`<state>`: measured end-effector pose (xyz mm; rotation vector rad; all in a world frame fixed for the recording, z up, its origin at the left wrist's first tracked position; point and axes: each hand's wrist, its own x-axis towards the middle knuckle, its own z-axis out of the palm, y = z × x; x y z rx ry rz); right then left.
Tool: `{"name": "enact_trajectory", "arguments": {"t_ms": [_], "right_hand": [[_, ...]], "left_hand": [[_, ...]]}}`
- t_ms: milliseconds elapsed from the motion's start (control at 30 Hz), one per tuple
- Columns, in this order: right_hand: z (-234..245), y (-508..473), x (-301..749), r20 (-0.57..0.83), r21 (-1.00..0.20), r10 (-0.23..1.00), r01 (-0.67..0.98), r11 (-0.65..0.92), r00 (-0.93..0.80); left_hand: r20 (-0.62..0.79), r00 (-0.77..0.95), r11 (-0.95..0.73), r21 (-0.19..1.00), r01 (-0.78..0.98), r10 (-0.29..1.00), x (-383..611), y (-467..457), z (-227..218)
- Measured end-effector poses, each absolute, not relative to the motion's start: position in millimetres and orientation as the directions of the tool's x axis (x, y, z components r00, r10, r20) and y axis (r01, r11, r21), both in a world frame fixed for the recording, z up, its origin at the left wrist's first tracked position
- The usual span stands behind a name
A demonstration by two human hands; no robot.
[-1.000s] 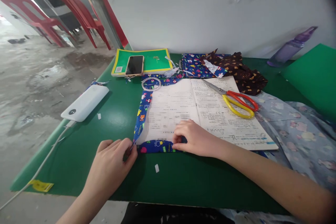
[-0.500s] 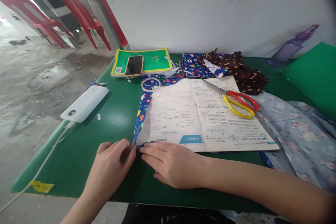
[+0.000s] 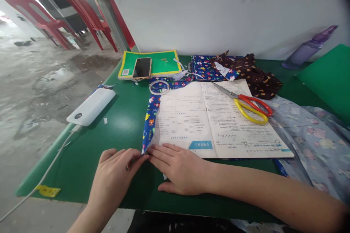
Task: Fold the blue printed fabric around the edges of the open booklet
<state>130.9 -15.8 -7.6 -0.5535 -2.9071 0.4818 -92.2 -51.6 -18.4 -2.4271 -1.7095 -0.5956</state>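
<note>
An open book (image 3: 186, 116) with printed pages lies on blue patterned cover paper (image 3: 151, 120), whose edge is folded in along the left page. At the book's lower left corner my left hand (image 3: 116, 174) pinches the corner of that paper between thumb and fingers. My right hand (image 3: 177, 169) rests beside it, fingers stretched out over the page's bottom edge, pressing the corner area. Scissors (image 3: 250, 107) with red and yellow handles lie across the right page. A roll of tape (image 3: 159, 87) sits at the upper left corner.
Beyond the book are a green book (image 3: 161, 66) with a phone (image 3: 142, 68) on it, brown patterned fabric or paper (image 3: 259, 76) and a purple bottle (image 3: 307, 51). A white power bank (image 3: 91, 107) with a cable lies left; grey patterned sheeting (image 3: 308, 131) lies right.
The left fingertips have moved slightly right and bent the cover paper's corner inward. My right hand's fingers have shifted a little up onto the page. The view has shifted slightly.
</note>
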Motion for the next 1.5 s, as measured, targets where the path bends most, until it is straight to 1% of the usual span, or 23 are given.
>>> {"name": "enact_trajectory", "arguments": {"t_ms": [200, 400, 500, 600, 700, 800, 900, 1200, 1367, 1500], "right_hand": [[-10, -15, 131, 0.092, -0.313, 0.361, 0.317, 0.895, -0.928], [-9, -15, 132, 0.126, -0.311, 0.37, 0.317, 0.896, -0.921], [-8, -16, 133, 0.182, -0.286, 0.372, 0.313, 0.906, -0.91], [-8, -19, 132, 0.272, -0.235, 0.321, 0.261, 0.936, -0.907], [-10, -21, 132, 0.308, -0.223, 0.305, 0.243, 0.944, -0.901], [-11, -21, 132, 0.282, -0.241, 0.329, 0.266, 0.933, -0.901], [-10, -20, 132, 0.259, -0.246, 0.329, 0.267, 0.932, -0.908], [-9, -19, 132, 0.238, -0.226, 0.316, 0.264, 0.938, -0.919], [-10, -18, 134, 0.267, -0.195, 0.305, 0.259, 0.946, -0.914], [-10, -17, 134, 0.342, -0.176, 0.283, 0.235, 0.956, -0.896]], "left_hand": [[0.392, 0.289, -0.368, 0.142, 0.919, 0.874, -90, -54, -20], [0.367, 0.244, -0.351, 0.259, 0.9, 0.898, -86, -63, -18], [0.36, 0.206, -0.319, 0.289, 0.902, 0.91, -89, -66, -21], [0.359, 0.203, -0.315, 0.289, 0.904, 0.911, -94, -67, -24], [0.391, 0.221, -0.342, 0.274, 0.899, 0.893, -96, -66, -24], [0.43, 0.248, -0.377, 0.245, 0.893, 0.868, -94, -65, -21], [0.458, 0.277, -0.403, 0.205, 0.892, 0.845, -91, -66, -19], [0.478, 0.376, -0.463, 0.076, 0.883, 0.794, -89, -70, -17], [0.431, 0.412, -0.472, 0.037, 0.881, 0.803, -88, -70, -16], [0.368, 0.495, -0.524, -0.024, 0.851, 0.788, -87, -68, -14]]}}
